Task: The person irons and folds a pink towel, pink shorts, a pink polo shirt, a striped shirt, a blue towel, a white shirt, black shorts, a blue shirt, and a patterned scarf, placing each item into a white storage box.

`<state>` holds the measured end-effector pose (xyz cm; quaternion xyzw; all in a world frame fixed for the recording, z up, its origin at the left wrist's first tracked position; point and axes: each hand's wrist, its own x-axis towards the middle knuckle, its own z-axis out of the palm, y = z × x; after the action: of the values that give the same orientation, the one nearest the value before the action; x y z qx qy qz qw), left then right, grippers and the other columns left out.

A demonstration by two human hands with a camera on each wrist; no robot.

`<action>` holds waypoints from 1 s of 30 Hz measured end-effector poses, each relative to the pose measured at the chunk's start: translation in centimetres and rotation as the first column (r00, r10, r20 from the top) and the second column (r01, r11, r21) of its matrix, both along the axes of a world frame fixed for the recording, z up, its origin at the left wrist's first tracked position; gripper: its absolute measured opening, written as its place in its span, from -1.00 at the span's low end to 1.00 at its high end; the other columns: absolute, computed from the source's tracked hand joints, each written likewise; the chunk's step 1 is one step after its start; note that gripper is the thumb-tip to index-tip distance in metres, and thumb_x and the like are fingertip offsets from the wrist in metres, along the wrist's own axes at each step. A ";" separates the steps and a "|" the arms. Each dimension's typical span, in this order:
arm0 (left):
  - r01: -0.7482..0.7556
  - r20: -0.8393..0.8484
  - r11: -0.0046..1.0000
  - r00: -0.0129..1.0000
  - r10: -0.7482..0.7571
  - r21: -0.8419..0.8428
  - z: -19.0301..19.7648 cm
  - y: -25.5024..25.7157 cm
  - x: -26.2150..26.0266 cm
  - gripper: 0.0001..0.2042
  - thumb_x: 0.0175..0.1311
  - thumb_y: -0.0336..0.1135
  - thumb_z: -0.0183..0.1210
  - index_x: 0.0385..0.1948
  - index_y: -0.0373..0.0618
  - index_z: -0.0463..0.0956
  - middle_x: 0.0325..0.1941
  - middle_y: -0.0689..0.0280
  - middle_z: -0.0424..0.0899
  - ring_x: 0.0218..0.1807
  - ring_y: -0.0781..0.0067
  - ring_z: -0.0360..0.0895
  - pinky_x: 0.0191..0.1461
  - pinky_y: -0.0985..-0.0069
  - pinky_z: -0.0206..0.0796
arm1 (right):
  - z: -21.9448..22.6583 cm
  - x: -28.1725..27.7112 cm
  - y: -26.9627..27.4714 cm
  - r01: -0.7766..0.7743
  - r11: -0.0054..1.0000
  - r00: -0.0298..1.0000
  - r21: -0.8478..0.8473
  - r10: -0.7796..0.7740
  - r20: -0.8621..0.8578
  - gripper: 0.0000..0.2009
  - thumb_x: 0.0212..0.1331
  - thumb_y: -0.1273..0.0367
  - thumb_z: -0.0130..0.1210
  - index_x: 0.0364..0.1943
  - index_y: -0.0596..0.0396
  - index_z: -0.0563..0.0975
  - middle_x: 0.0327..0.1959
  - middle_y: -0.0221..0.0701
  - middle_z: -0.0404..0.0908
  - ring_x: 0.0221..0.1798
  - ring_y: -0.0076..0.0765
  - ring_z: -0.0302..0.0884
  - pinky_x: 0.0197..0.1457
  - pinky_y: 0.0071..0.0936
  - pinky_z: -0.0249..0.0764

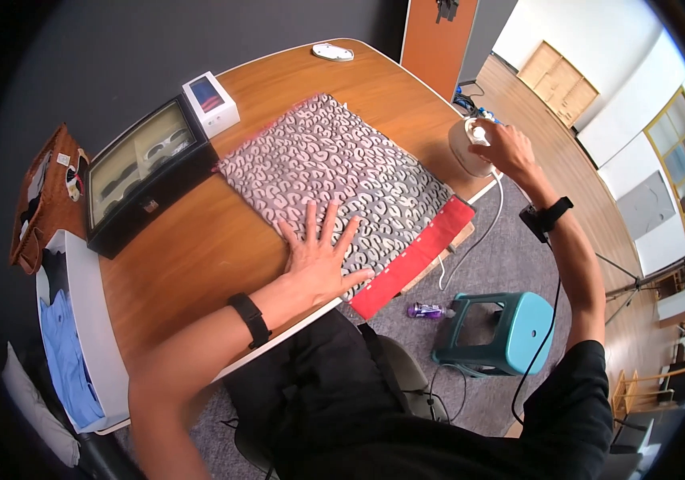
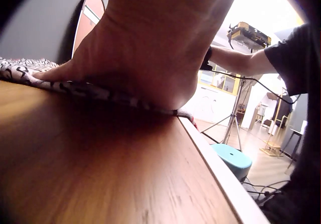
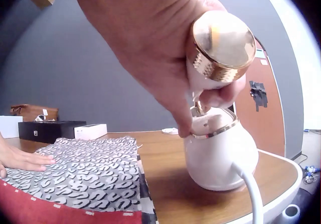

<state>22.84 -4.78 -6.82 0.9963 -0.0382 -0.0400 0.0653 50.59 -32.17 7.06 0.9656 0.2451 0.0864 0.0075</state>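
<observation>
A leopard-print cloth (image 1: 374, 172) in grey, black and pinkish white, with a red border (image 1: 414, 260), lies spread over the table's front edge. My left hand (image 1: 316, 260) rests on its near part, fingers straight and spread. At the table's right corner, my right hand (image 1: 510, 150) grips the white handle with a gold end (image 3: 223, 43) of a corded appliance. Below that handle, its rounded white body (image 3: 220, 158) has a gold rim and sits on the wood, right of the cloth. My palm hides part of the handle.
Along the left side stand a black glasses case (image 1: 146, 176), a white box (image 1: 210, 104), a brown bag (image 1: 46, 196) and a white bin (image 1: 110, 336) with clothes. A white object (image 1: 333, 53) lies at the far edge. A teal stool (image 1: 530, 332) and a cord (image 1: 486, 232) are below.
</observation>
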 end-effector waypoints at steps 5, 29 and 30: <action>0.080 0.086 0.997 0.993 -0.079 0.002 -1.8 1.1 1.6 -0.02 0.32 0.56 -0.12 0.65 0.13 -0.05 0.73 -0.09 -0.32 0.68 -0.45 -0.43 0.36 -0.80 -0.48 | 1.7 -3.5 0.4 -0.025 0.985 0.998 0.173 0.035 -0.060 -0.38 0.10 0.06 0.40 0.28 -0.11 0.59 -0.15 -0.15 0.79 -0.07 0.03 0.76 -0.04 -0.13 0.61; 0.002 -0.044 1.000 0.999 -0.003 -0.017 -0.5 0.8 -0.8 0.06 0.35 0.57 -0.19 0.64 -0.16 -0.15 0.72 -0.18 -0.34 0.73 -0.23 -0.51 0.60 -0.45 -0.50 | -1.8 -9.7 9.4 -0.259 0.966 0.944 -0.019 0.249 -0.218 -0.35 0.11 -0.06 0.36 0.27 -0.12 0.58 -0.21 -0.20 0.79 -0.06 0.02 0.75 0.00 -0.08 0.62; 0.002 -0.040 1.000 0.999 -0.002 -0.020 -0.7 0.8 -0.9 0.07 0.34 0.57 -0.19 0.64 -0.16 -0.15 0.72 -0.18 -0.34 0.73 -0.23 -0.51 0.60 -0.45 -0.50 | -1.8 -9.4 9.0 -0.227 0.973 0.951 -0.039 0.213 -0.223 -0.34 0.11 -0.08 0.35 0.26 -0.08 0.58 -0.24 -0.20 0.79 -0.07 0.02 0.75 -0.02 -0.07 0.62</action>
<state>21.95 -3.97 -7.53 0.9946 -0.0383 -0.0594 0.0758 41.23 -23.13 5.30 0.9353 0.3529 -0.0272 0.0018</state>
